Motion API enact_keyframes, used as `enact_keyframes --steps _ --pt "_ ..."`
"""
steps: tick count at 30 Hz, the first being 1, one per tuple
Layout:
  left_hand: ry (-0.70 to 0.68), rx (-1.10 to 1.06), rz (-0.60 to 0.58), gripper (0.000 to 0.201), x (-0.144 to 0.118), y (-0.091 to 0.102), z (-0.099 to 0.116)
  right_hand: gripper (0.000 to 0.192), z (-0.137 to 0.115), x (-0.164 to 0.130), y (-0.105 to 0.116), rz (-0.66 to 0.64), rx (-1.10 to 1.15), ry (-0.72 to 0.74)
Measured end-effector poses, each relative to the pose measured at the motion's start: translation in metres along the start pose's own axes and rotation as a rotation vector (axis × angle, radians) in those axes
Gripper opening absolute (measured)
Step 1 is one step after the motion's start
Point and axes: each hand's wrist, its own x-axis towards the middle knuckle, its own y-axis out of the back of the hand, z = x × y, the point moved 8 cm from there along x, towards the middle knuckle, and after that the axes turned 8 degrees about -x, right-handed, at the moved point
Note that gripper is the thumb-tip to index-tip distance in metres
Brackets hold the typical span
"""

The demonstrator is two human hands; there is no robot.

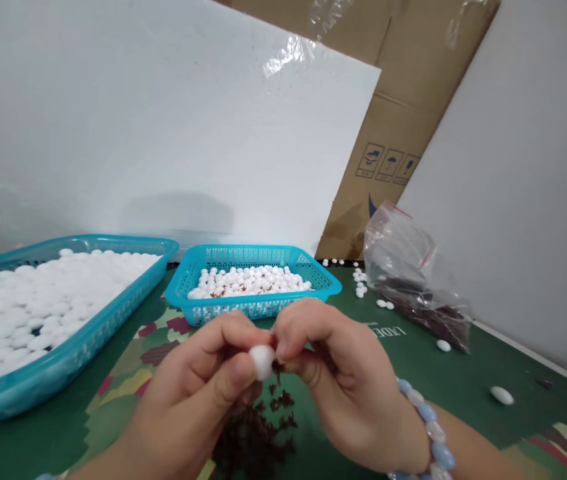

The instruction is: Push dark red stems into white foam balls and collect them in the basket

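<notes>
My left hand (213,380) pinches a white egg-shaped piece (262,361) between thumb and fingers, in the middle of the view. Against its right side, my right hand (343,380) is closed in a pinch on a small dark brown piece (277,366), mostly hidden by the fingertips. Below both hands lies a loose pile of small dark brown pieces (253,437) on the green mat. Just beyond the hands, a smaller blue basket (258,308) holds many white pieces, some with reddish-brown bits among them.
At the left stands a larger blue basket (88,337) full of plain white pieces. A clear plastic bag (413,287) with dark brown contents lies at the right. Loose white pieces (502,395) are scattered near it. White board (163,120) and cardboard (403,100) stand behind.
</notes>
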Motion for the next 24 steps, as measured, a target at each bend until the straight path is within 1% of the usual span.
enact_keyframes --steps 5,7,10,13,16,19,24 --pt "-0.072 0.131 -0.068 0.001 -0.0005 -0.0046 0.0035 0.019 0.0023 -0.0004 -0.0014 -0.021 -0.038 -0.022" --pt "-0.078 0.148 -0.053 0.002 0.0001 -0.0035 0.0026 0.019 0.0032 0.0 -0.0021 -0.036 -0.05 -0.02" --pt "-0.046 0.111 0.008 0.006 0.0015 -0.0001 0.0005 0.018 0.0046 0.0015 -0.003 -0.066 -0.032 -0.009" --pt "0.001 0.038 0.026 0.008 0.002 -0.0006 -0.0012 0.018 0.0044 0.0031 -0.0032 -0.089 0.011 0.012" --pt "0.04 -0.041 0.015 0.007 0.0009 -0.003 -0.0028 0.02 0.0025 0.0032 -0.0034 -0.104 0.026 0.037" --pt "0.037 -0.083 -0.01 0.005 -0.0002 -0.0061 -0.0018 0.026 -0.0005 0.002 -0.002 -0.094 0.028 0.053" --pt "0.029 -0.022 -0.031 0.005 -0.0013 -0.0062 -0.0031 0.028 -0.0046 0.0001 0.0009 -0.069 0.005 0.053"
